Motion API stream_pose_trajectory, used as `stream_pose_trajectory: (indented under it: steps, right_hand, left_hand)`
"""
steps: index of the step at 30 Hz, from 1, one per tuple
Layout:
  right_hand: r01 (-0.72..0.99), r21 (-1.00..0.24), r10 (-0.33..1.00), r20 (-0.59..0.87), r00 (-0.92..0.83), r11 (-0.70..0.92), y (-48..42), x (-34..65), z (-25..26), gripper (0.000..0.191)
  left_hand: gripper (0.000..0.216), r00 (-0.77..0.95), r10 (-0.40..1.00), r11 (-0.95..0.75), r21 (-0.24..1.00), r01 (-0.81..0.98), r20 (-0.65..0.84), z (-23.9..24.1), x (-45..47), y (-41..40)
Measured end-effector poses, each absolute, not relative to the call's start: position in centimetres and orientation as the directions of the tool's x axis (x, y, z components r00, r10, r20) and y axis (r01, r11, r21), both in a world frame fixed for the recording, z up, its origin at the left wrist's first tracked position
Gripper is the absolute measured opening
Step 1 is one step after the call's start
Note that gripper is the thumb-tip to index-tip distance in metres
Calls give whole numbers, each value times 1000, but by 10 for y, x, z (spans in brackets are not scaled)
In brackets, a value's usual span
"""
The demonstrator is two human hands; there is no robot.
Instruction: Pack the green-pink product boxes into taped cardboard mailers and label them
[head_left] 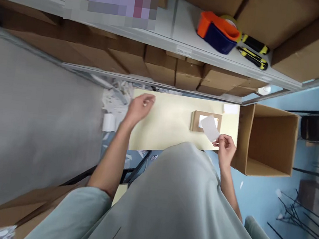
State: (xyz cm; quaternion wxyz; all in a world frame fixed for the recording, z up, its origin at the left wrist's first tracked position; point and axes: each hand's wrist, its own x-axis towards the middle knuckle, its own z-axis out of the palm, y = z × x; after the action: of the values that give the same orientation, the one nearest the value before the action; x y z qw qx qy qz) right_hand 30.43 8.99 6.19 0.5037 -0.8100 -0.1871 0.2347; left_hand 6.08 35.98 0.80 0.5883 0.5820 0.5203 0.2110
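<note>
My right hand pinches a thin white label by its lower right corner. The label hangs partly in front of a small cardboard box lying on the pale yellow table. A white sticker with print shows on top of that box, partly covered by the label in my hand. Over the table's left end is my left hand, its fingers curled together. A tiny whitish bit shows at those fingers, too small to name.
An open, upright cardboard carton stands against the table's right end. Paper scraps and a white roll lie left. Above, a shelf holds boxes, a tape dispenser and utility knives. A white slip rests on the table's far right corner.
</note>
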Motion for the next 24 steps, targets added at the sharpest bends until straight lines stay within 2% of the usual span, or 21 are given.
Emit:
stream_pose_trajectory:
  steps: [2, 4, 7, 14, 19, 24]
  right_hand:
    - [245, -877, 592, -53, 804, -412, 91, 309, 57, 34]
    - [441, -804, 695, 49, 718, -399, 89, 317, 50, 33]
    - [592, -716, 811, 61, 581, -370, 80, 334, 35, 32]
    - [572, -733, 891, -101, 444, -368, 52, 380, -4, 37]
    - [591, -729, 929, -178, 326, -347, 41, 408, -24, 34]
    - [566, -753, 942, -271, 198, -336, 47, 441, -29, 26]
  left_hand:
    - [47, 495, 761, 330, 907, 261, -419, 1, 110, 318]
    - [56, 619, 629, 486, 860, 158, -470, 1, 154, 272]
    - [65, 607, 589, 627, 776, 74, -534, 7, 198, 221]
    - [54, 415, 622, 682, 720, 131, -664, 4, 237, 194]
    - [53, 348, 638, 683, 714, 157, -687, -11, 260, 176]
    - [55, 215, 716, 646, 747, 157, -664, -33, 270, 166]
